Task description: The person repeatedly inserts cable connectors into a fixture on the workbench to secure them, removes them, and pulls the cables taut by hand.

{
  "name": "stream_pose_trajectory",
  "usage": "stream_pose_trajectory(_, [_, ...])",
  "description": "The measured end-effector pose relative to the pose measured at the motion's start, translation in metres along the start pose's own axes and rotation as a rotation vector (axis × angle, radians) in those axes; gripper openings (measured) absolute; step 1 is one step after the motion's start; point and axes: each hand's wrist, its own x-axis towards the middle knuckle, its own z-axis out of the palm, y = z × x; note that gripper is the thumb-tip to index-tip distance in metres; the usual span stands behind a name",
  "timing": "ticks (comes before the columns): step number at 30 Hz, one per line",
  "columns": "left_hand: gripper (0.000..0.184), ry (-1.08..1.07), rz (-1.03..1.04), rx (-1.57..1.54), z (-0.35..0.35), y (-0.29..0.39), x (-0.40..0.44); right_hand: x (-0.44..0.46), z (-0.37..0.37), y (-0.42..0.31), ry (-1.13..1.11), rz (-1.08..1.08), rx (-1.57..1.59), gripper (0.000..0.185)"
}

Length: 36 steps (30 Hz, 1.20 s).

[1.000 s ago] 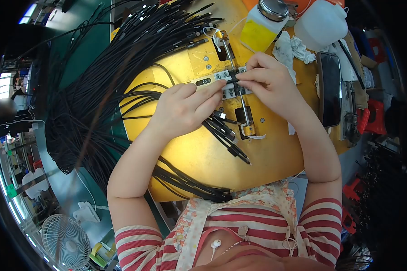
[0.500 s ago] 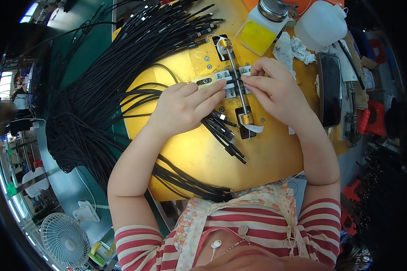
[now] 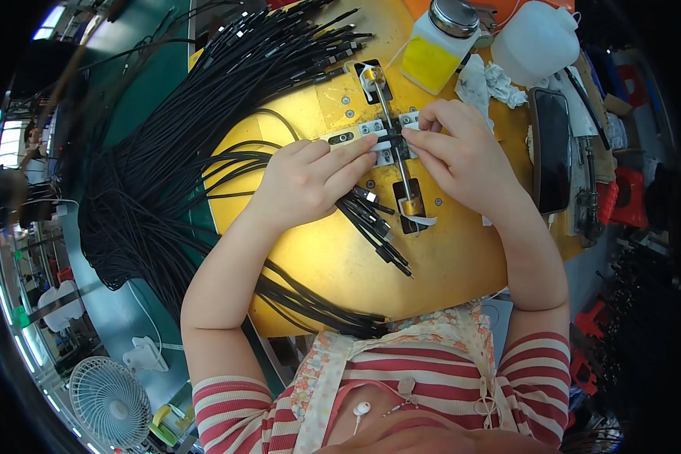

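Observation:
A metal jig [image 3: 343,138] with a slotted rail and small silver blocks is mounted on the yellow work plate [image 3: 318,265]. Across its middle runs a metal rod [image 3: 384,102] with brass ends. A black cable connector [image 3: 388,138] lies crosswise at the rod. My left hand [image 3: 306,181] comes in from the left, its fingertips closed on the connector's cable side. On the other side my right hand [image 3: 465,151] pinches the connector's far end between thumb and index finger. Fingers partly hide the connector. Several black cables [image 3: 371,227] stick out below my left hand.
A large bundle of black cables [image 3: 151,174] fills the left and far side. At the back right stand a jar of yellow liquid [image 3: 431,64] and a white plastic bottle [image 3: 539,41]. A phone [image 3: 552,151] lies at right, beside crumpled tissue [image 3: 503,87]. A fan [image 3: 110,401] stands lower left.
The rod and its brass ends have shifted slightly left, and the white strip at the near end has moved with them. Both hands stay nearly in place at the connector.

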Motion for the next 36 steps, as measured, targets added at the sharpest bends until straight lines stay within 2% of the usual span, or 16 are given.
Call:
stream_pose_trajectory(2, [0.039, -0.021, -0.001, 0.004, -0.005, 0.001, 0.003, 0.001, 0.000, 0.000, -0.001, -0.014, -0.007, 0.004])
stream_pose_trajectory(5, [0.037, 0.058, -0.117, -0.075, -0.007, 0.004, 0.004, 0.000, -0.001, 0.000, -0.004, -0.040, -0.010, 0.004])
stream_pose_trajectory(9, [0.029, -0.076, -0.267, -0.084, -0.023, 0.011, 0.010, 0.000, -0.001, -0.001, 0.001, -0.058, 0.010, 0.005])
stream_pose_trajectory(15, [0.040, -0.178, -0.257, -0.130, -0.018, 0.007, 0.006, -0.001, 0.003, 0.002, 0.027, -0.075, 0.007, 0.006])
stream_pose_trajectory(24, [0.041, -0.072, -0.281, -0.084, -0.022, 0.007, 0.008, 0.002, 0.001, 0.005, 0.101, -0.077, -0.034, 0.007])
stream_pose_trajectory(28, [0.029, -0.286, -0.235, -0.507, -0.064, 0.017, 0.018, 0.002, -0.001, 0.004, 0.166, -0.084, 0.012, 0.010])
stream_pose_trajectory(30, [0.030, -0.413, -0.223, -0.650, -0.067, 0.026, 0.018, 0.002, -0.004, -0.002, 0.150, -0.108, 0.145, 0.014])
stream_pose_trajectory(31, [0.035, -0.431, -0.239, -0.645, -0.064, 0.032, 0.019, 0.002, -0.004, -0.006, 0.139, -0.121, 0.212, 0.016])
stream_pose_trajectory(34, [0.038, -0.339, -0.267, -0.351, -0.052, 0.037, 0.020, -0.004, 0.000, -0.018, 0.028, -0.173, 0.472, 0.024])
stream_pose_trajectory(36, [0.045, -0.178, -0.268, -0.263, -0.036, 0.037, 0.016, -0.006, 0.000, -0.023, -0.043, -0.200, 0.512, 0.026])
